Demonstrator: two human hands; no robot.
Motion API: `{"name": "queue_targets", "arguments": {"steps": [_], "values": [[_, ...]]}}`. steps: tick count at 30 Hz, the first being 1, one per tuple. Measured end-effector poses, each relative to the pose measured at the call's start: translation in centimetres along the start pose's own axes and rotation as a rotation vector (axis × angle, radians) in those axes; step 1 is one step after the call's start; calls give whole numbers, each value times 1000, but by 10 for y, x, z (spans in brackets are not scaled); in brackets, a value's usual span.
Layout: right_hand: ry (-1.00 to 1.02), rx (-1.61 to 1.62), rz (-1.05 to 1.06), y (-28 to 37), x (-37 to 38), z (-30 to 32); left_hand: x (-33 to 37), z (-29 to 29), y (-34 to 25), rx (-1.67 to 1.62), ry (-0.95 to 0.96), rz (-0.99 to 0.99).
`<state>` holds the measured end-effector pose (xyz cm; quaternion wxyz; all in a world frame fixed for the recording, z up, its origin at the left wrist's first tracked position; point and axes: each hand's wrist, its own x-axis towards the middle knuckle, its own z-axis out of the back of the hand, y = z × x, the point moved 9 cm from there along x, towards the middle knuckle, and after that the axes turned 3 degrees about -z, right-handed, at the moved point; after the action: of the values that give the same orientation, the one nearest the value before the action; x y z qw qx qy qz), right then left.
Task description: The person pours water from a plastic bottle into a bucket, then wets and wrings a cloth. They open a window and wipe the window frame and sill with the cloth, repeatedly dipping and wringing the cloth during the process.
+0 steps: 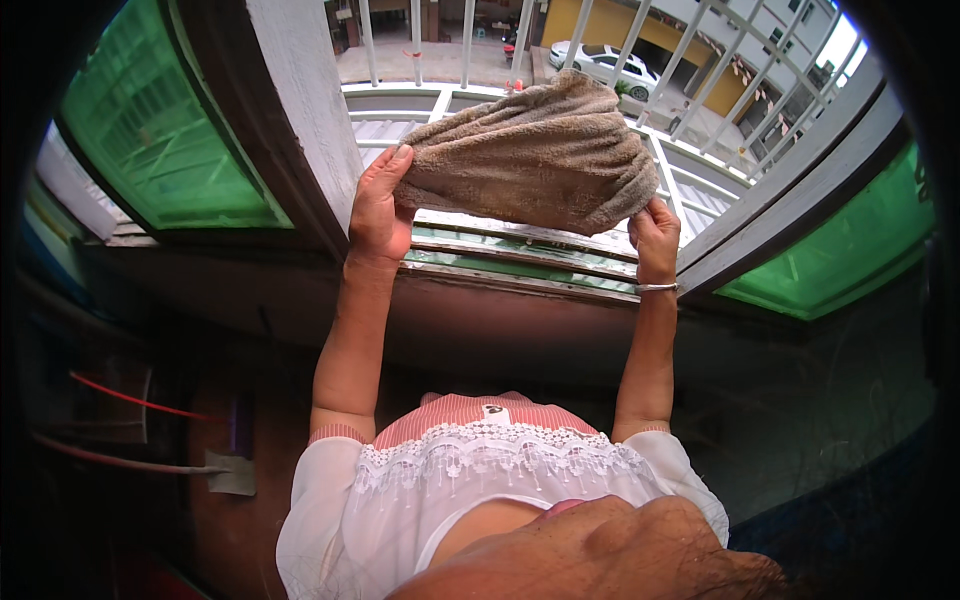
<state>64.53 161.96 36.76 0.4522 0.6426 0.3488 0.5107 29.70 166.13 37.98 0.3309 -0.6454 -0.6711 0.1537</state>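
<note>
A greyish-brown cloth [530, 155] is stretched between my two hands in the open window, with creases fanning across it. My left hand [381, 205] grips its left end, the thumb lying on top. At the right end, my right hand [655, 238] pinches the lower corner, fingers closed on the fabric. Both arms reach forward over the window sill [520, 280]. The cloth hangs above the sill tracks and hides part of the white bars behind it.
White metal bars [467, 45] enclose the outside of the window. Green-tinted panes [165, 140] flank the opening on the left, with another green pane [840, 240] on the right. Beyond the bars, a white car [605, 65] stands in a yard below.
</note>
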Motion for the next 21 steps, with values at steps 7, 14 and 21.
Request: {"name": "queue_targets", "arguments": {"steps": [7,14,21], "values": [[-33,-984,-86,-12,-105,82,-17,81,21,-7,-175,-124],[132,-496,-596,10,-179,139,-79,90,9,481,-202,-407],[334,-285,-257,22,-129,38,-117,45,33,1019,-36,-563]]}}
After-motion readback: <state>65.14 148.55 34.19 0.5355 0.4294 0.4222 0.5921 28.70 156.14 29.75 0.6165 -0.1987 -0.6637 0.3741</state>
